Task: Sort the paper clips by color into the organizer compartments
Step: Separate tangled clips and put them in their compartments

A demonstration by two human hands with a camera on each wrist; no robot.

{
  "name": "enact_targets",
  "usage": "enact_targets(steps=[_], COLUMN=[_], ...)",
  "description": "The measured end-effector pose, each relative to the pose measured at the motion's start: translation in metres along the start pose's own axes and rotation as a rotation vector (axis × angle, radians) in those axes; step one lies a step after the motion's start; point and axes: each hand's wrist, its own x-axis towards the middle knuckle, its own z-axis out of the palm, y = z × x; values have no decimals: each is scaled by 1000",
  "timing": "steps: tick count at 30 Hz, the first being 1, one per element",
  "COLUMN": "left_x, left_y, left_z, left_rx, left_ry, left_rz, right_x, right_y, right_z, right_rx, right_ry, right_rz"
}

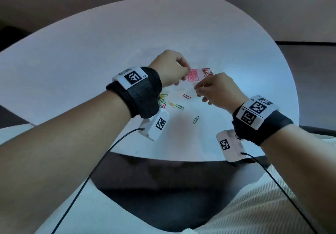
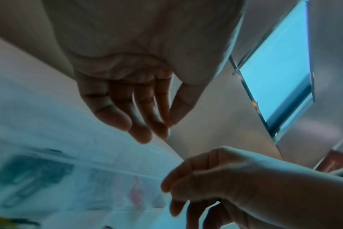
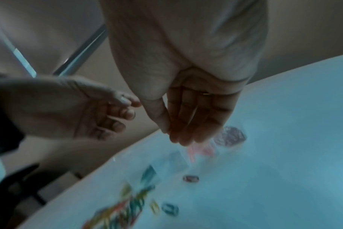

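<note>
A clear plastic organizer lies on the white table between my hands. One compartment holds pink-red clips; more red clips lie just beyond it. My left hand hovers at the organizer's far left corner, thumb tip meeting the fingertips; nothing shows between them. My right hand is over the organizer's near right edge, fingers straight with the thumb alongside and nothing visible in them. Loose clips lie nearer me: one red, one yellow, two green.
A mixed heap of coloured clips sits partly hidden under my left wrist, blurred in the right wrist view. Another green clip lies alone toward the table's near edge. Cables hang from both wrist cameras.
</note>
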Motion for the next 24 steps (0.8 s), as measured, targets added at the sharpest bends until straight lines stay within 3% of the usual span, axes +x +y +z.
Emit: enact_targets(steps=[2, 6, 10, 14, 19, 24], left_x=[-5, -13, -27, -29, -20, -17], left_y=[-11, -50, -93, -104, -106, -114], left_z=[-3, -9, -12, 2, 26, 32], left_rx=[205, 517, 632, 589, 636, 672], left_ry=[-48, -105, -88, -21, 24, 74], left_rz=[-6, -96, -213, -80, 69, 136], right_x=[1, 8, 21, 26, 22, 9], right_y=[6, 20, 34, 36, 42, 55], right_z=[17, 48, 62, 65, 57, 53], right_rx=[-172, -263, -351, -514, -514, -459], right_ry=[-36, -2, 48, 22, 56, 54], right_rz=[-60, -188, -277, -301, -243, -55])
